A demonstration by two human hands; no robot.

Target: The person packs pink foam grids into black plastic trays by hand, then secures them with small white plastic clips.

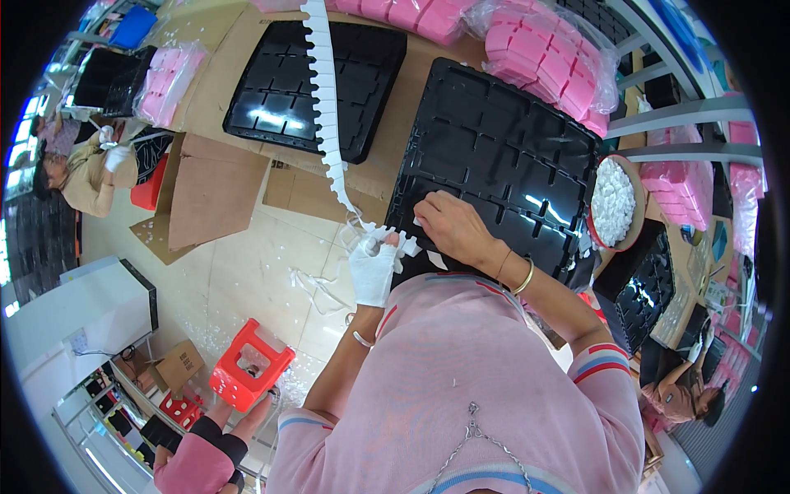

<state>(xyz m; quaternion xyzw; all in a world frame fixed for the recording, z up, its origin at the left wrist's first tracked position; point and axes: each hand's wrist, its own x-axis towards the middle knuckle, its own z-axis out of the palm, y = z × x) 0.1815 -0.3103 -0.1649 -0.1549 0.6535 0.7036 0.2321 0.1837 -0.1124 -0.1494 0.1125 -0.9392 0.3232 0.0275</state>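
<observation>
My left hand (372, 272), in a white glove with a bare thumb tip showing, is closed on the lower end of a long white notched strip (326, 107). The strip rises past the left black tray and leaves the view at the top. My bare right hand (454, 226) is pinched over the near-left edge of the right black tray (502, 148), with a small white piece showing at its fingertips. Molded ribs divide this tray into compartments.
Another black tray (284, 90) lies on the cardboard-covered table. Bagged pink foam blocks (547, 58) sit behind. A round bowl of white bits (613, 202) stands at right. A cardboard box (214, 189) and red stool (251, 362) are at left. Other people work nearby.
</observation>
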